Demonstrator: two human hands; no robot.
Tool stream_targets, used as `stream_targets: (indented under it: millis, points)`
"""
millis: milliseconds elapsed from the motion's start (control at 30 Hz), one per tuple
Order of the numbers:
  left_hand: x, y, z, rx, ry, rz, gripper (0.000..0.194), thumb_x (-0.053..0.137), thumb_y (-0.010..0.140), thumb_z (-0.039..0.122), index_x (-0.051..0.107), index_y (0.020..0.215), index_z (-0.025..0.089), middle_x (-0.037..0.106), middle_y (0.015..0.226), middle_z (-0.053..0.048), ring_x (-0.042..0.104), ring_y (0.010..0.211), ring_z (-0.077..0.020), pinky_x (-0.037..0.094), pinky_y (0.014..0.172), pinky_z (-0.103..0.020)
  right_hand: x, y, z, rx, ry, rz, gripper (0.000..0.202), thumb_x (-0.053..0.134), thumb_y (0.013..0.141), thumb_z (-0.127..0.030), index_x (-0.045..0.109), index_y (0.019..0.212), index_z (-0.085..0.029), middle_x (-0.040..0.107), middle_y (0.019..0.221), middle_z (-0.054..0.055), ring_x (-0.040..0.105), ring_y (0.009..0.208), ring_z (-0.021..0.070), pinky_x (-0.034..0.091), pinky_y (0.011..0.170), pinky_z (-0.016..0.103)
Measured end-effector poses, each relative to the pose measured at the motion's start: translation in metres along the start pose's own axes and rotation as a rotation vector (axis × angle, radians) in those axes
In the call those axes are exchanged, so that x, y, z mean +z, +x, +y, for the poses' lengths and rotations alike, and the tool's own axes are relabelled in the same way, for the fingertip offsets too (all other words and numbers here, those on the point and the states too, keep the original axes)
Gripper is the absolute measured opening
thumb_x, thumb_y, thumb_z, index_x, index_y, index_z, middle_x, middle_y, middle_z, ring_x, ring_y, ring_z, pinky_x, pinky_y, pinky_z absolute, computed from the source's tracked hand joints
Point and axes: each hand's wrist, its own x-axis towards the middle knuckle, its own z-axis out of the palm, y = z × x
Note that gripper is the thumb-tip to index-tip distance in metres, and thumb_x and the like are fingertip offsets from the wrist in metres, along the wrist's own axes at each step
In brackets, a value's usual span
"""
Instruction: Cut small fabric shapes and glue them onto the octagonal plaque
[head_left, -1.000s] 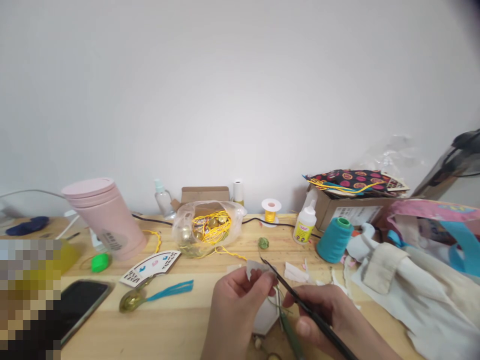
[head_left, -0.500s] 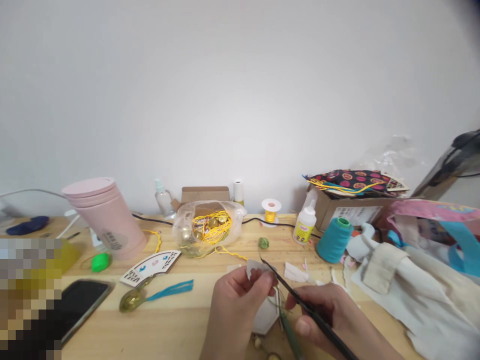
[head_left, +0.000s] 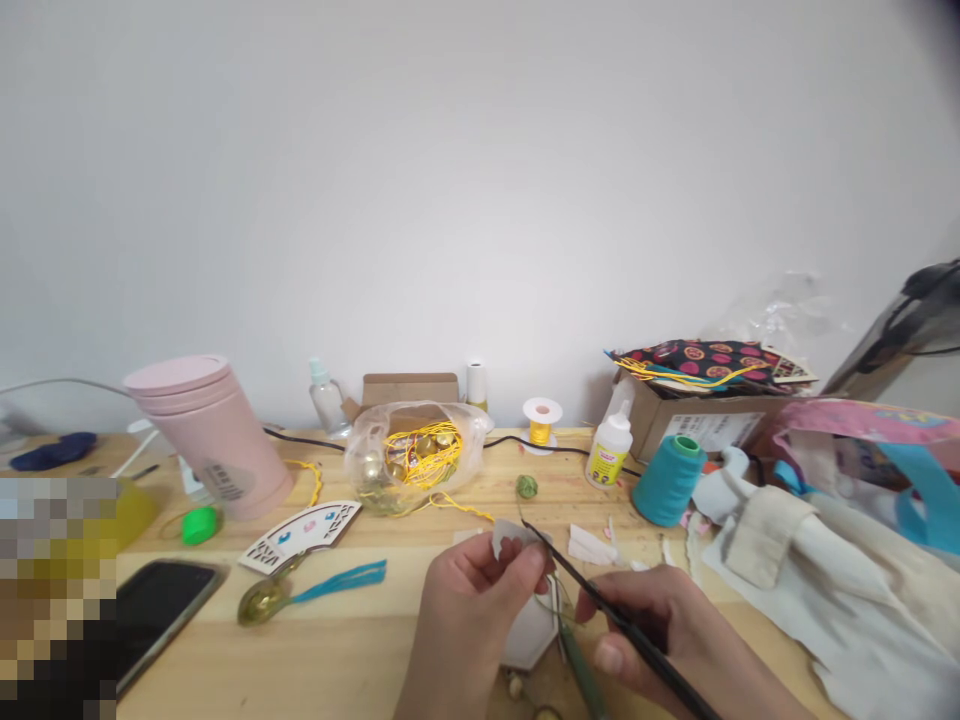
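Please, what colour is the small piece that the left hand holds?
The small piece in the left hand looks pale grey; best seen in the head view.

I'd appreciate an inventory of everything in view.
Phone: 1, black, lower left
Canister: 1, pink, left
Fan piece: 1, white, left
Tassel: 1, blue, left
Lump: 1, green, left
Bottles: 2, pale, back
Boxes: 2, brown, back
Bag: 1, clear, centre
Flanged spool: 1, yellow, back
Thread cone: 1, blue, right
Cloth heap: 1, pale, right
Tools: 2, dark, bottom
Hexagonal piece: 1, pale, bottom
Scraps: several, pale, right
Left hand: 1, bare, holding grey scrap
Right hand: 1, bare, holding black tool
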Motion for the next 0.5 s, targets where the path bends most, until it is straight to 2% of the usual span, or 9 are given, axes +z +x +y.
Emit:
stream_targets:
  millis: [133, 367, 500]
  points:
    - [0.000, 0.000, -0.002, -0.030, -0.060, -0.004, 0.023, 0.072, 0.053, 0.035, 0.062, 0.055, 0.013, 0.063, 0.052, -0.003, 0.057, 0.050, -0.0155, 0.039, 0.044, -0.022, 0.001, -0.001, 0.003, -0.014, -0.007, -0.003, 0.056, 0.044, 0.068, -0.065, 0.059, 0.066, -0.011, 0.029, 0.049, -0.005, 0.024, 0.044, 0.0077, 0.016, 0.037, 0.020]
    - [0.005, -0.007, 0.002, -0.021, -0.161, -0.092, 0.016, 0.065, 0.065, 0.027, 0.061, 0.059, 0.013, 0.061, 0.054, -0.002, 0.055, 0.051, -0.0133, 0.040, 0.049, -0.023, 0.006, 0.000, 0.004, -0.010, 0.034, 0.059, 0.049, 0.051, 0.067, -0.059, 0.058, 0.066, -0.011, 0.025, 0.046, -0.007, 0.020, 0.042, 0.0063, 0.014, 0.037, 0.020]
    - [0.010, -0.006, 0.000, -0.006, -0.320, -0.108, 0.015, 0.069, 0.062, 0.025, 0.061, 0.056, 0.013, 0.059, 0.051, 0.000, 0.054, 0.051, -0.0118, 0.042, 0.053, -0.023, 0.010, 0.001, 0.000, -0.005, 0.089, 0.084, 0.047, 0.052, 0.066, -0.059, 0.057, 0.066, -0.012, 0.025, 0.048, -0.007, 0.020, 0.044, 0.0067, 0.014, 0.038, 0.021]
